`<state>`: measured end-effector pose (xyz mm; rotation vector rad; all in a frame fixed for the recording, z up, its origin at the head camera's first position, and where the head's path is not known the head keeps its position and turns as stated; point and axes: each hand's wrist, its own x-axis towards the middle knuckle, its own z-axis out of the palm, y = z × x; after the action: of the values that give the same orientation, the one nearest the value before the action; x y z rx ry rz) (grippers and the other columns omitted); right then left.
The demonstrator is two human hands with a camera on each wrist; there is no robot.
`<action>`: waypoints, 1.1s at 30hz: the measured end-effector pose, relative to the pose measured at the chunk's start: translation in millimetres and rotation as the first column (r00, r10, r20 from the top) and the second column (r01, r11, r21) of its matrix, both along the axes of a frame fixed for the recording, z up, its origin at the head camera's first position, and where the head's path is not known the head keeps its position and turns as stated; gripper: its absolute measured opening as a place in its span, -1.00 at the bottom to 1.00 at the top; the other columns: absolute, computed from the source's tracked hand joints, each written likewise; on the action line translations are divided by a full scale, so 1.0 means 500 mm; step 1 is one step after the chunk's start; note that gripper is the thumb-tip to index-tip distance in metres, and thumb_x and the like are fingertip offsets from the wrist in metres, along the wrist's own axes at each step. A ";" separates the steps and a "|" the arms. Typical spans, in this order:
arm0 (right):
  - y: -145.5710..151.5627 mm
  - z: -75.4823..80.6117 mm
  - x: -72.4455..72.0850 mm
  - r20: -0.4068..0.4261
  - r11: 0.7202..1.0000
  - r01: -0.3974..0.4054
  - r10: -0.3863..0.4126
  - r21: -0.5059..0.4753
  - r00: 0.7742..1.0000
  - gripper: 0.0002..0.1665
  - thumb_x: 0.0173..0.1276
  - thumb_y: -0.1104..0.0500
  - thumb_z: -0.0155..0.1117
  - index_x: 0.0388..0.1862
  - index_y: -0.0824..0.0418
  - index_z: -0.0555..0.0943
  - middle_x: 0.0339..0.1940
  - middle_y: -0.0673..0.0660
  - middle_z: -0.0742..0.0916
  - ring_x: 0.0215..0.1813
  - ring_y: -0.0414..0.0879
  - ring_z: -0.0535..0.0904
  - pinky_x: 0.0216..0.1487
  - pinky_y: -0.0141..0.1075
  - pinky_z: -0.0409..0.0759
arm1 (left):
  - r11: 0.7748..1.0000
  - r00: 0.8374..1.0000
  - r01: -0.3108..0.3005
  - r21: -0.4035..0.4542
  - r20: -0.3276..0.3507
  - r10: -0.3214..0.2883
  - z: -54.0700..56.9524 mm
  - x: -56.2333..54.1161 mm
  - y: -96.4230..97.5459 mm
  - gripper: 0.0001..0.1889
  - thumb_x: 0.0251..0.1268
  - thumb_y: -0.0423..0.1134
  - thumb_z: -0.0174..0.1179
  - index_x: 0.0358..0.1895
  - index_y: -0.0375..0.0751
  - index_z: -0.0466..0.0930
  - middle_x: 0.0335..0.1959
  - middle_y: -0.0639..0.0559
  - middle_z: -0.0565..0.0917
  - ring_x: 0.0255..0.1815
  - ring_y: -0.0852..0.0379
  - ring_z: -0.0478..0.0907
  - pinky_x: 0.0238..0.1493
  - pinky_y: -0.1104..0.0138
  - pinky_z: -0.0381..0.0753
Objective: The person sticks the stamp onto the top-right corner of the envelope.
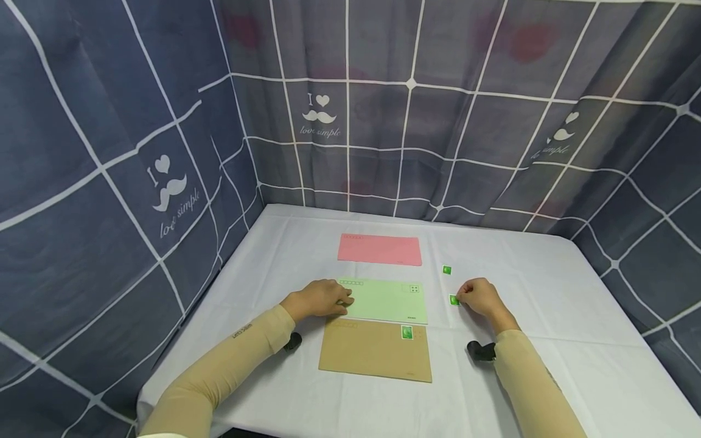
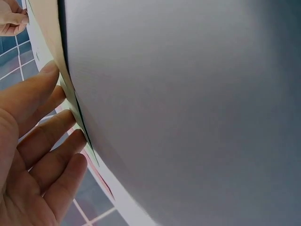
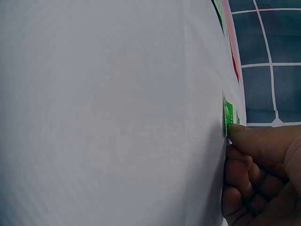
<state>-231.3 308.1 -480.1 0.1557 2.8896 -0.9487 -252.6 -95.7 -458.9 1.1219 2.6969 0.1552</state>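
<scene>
My left hand (image 1: 322, 298) rests on the left end of a light green envelope (image 1: 383, 304), and in the left wrist view its fingertips touch the envelope's edge. To the right of that envelope, my right hand (image 1: 482, 297) pinches a small green stamp (image 1: 454, 300) between thumb and fingers. The right wrist view shows the thumb on one end of this stamp (image 3: 228, 113), close to the white cloth. Nearer to me lies a brown envelope (image 1: 375, 356), with a green stamp (image 1: 407, 332) at its upper right corner.
A pink envelope (image 1: 380, 250) lies beyond the green one. Another green stamp (image 1: 447, 269) lies on the cloth just past my right hand. White cloth (image 1: 580, 292) covers the table, and a dark checked curtain (image 1: 378, 121) hangs behind and at both sides.
</scene>
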 end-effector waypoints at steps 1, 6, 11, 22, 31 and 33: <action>0.000 0.000 0.000 0.002 1.000 0.005 -0.005 -0.002 1.000 -0.84 0.34 0.25 0.30 -0.43 0.29 0.69 -0.48 0.08 0.68 -0.36 -0.07 0.49 -0.36 -0.32 0.42 | 1.000 1.000 0.001 0.002 -0.002 -0.001 -0.001 0.000 0.000 -0.59 0.28 -0.04 0.35 0.17 -0.05 0.69 0.31 -0.05 0.60 0.34 -0.03 0.55 0.32 0.15 0.56; 0.004 -0.001 0.004 0.010 1.000 0.019 -0.018 -0.024 1.000 -0.84 0.36 0.23 0.29 -0.40 0.29 0.68 -0.46 0.08 0.67 -0.35 -0.07 0.49 -0.36 -0.32 0.42 | 1.000 1.000 -0.010 0.002 0.005 0.010 0.002 0.001 0.000 -0.59 0.28 -0.03 0.35 0.17 -0.04 0.69 0.31 -0.03 0.60 0.35 -0.03 0.53 0.34 0.14 0.54; 0.007 -0.002 0.006 0.020 0.998 0.034 -0.033 -0.052 0.999 -0.84 0.37 0.21 0.29 -0.38 0.27 0.67 -0.48 0.06 0.66 -0.37 -0.09 0.48 -0.35 -0.32 0.42 | 1.000 1.000 -0.016 -0.001 0.012 0.016 0.003 0.003 0.000 -0.59 0.29 -0.03 0.34 0.17 -0.04 0.69 0.32 -0.02 0.60 0.36 -0.03 0.53 0.35 0.14 0.53; 0.008 0.001 0.009 0.026 0.994 0.044 -0.041 -0.097 0.999 -0.85 0.37 0.23 0.30 -0.38 0.29 0.65 -0.54 0.03 0.62 -0.41 -0.11 0.45 -0.38 -0.30 0.40 | 1.000 1.000 -0.012 0.010 0.014 0.012 0.002 0.001 0.000 -0.59 0.28 -0.04 0.35 0.16 -0.06 0.69 0.31 -0.04 0.60 0.33 -0.05 0.55 0.31 0.15 0.57; 0.011 0.006 0.010 0.048 0.986 0.044 -0.036 -0.163 0.998 -0.85 0.38 0.23 0.28 -0.34 0.32 0.65 -0.52 0.04 0.62 -0.35 -0.09 0.46 -0.30 -0.30 0.41 | 1.000 1.000 -0.012 0.005 0.013 0.012 0.000 0.002 0.000 -0.58 0.28 -0.03 0.34 0.17 -0.05 0.69 0.31 -0.04 0.59 0.33 -0.03 0.55 0.33 0.16 0.56; 0.014 0.003 0.010 0.037 0.985 0.038 -0.032 -0.167 0.999 -0.86 0.38 0.24 0.27 -0.33 0.32 0.64 -0.52 0.03 0.61 -0.36 -0.09 0.46 -0.29 -0.29 0.41 | 1.000 1.000 -0.015 0.008 0.014 0.015 0.001 0.002 0.000 -0.58 0.28 -0.03 0.35 0.17 -0.05 0.69 0.31 -0.04 0.59 0.33 -0.03 0.56 0.32 0.16 0.56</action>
<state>-226.5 314.9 -478.4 0.2084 2.7682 -1.1774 -251.7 -95.5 -458.6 1.0984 2.6952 0.1759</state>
